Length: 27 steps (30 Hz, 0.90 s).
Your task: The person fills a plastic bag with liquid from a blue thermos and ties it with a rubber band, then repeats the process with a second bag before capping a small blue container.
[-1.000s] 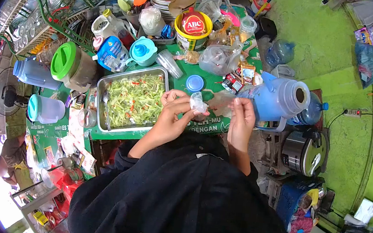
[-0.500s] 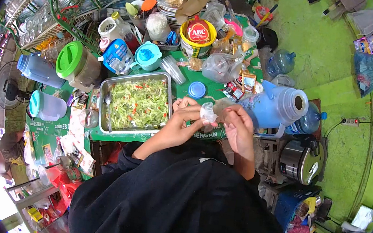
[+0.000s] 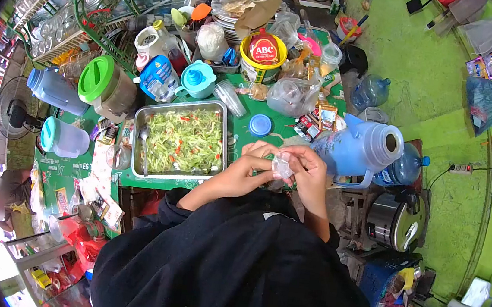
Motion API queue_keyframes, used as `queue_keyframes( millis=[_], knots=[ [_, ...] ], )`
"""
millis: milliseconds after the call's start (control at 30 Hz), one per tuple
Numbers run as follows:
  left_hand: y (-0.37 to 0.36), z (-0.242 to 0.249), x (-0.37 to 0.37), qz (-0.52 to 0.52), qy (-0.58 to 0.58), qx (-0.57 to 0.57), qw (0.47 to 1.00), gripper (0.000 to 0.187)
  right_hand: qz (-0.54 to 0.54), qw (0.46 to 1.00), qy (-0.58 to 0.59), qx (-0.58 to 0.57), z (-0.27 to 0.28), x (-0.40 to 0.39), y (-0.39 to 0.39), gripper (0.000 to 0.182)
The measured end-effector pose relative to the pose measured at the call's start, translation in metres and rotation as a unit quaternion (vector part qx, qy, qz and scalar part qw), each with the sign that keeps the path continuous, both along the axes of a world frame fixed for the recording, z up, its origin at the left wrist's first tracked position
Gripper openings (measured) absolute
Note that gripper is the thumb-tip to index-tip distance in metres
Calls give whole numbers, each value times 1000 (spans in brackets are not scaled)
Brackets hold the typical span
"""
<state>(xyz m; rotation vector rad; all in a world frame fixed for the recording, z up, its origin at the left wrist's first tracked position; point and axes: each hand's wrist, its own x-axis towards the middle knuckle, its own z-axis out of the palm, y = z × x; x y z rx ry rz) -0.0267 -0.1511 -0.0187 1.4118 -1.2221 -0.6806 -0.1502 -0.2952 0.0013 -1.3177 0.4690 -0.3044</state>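
A small clear plastic bag (image 3: 283,165), bunched up, is between my hands just over the table's front edge. My left hand (image 3: 247,172) has its fingers closed around the bag's left side. From the right, my right hand (image 3: 309,171) pinches the bag's upper edge with bent fingers. What the bag contains, if anything, I cannot make out. Left of my hands lies a metal tray (image 3: 226,121) of shredded green vegetables (image 3: 181,140) with red bits, and a spoon rests along its left side. A round blue lid (image 3: 259,125) lies just beyond my fingers.
A big blue thermos jug (image 3: 359,143) stands close to my right hand. Behind the tray are a light-blue lidded jar (image 3: 197,79), stacked plastic cups (image 3: 230,97) and a yellow bucket (image 3: 246,47). A green-lidded container (image 3: 103,86) is at the left; a rice cooker (image 3: 393,219) stands right.
My right hand has moved left and up against the plastic bag, closing the gap between my hands. The bag has shifted slightly right and down. The tray stays in place.
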Motion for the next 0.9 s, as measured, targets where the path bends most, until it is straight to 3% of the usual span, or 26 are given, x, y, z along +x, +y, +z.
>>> queue_keyframes(
  millis=[167,267,300,400,433,500,533,567,633,700,767,833,900],
  knots=[
    [1,10,3,-45,41,-5,998,15,-5,1000,-21,-10,-21,2,-11,12],
    [1,18,6,-189,27,-1,982,14,-19,999,-23,41,-49,10,-24,13],
    [0,21,7,-190,27,-1,981,14,-19,999,-23,41,-55,14,-28,13],
    [-8,21,10,-125,-101,13,987,13,-34,995,-91,-8,-64,20,-27,13],
    [-11,19,12,-102,-97,50,989,11,-32,995,-91,-6,-65,18,-31,13],
    [-19,17,15,-70,-29,87,993,12,-26,961,-86,-263,-70,11,-41,14],
    [-23,9,16,-38,-11,49,998,13,-67,953,-73,-285,-71,8,-42,15],
    [-29,0,18,0,7,59,998,13,-65,954,-74,-284,-69,2,-44,15],
    [-39,7,28,41,38,182,982,18,-55,992,-37,-111,-50,-12,-45,16],
    [-56,16,32,70,45,153,985,20,-40,996,-41,-65,-38,-16,-37,16],
    [-75,31,35,95,48,121,987,22,-119,990,-74,32,-29,-7,-9,16],
    [-88,64,34,87,-61,119,987,23,-140,976,-160,-45,-14,6,33,19],
    [-86,102,26,56,-57,75,994,21,-99,957,-248,-111,-48,28,54,25]
  ],
)
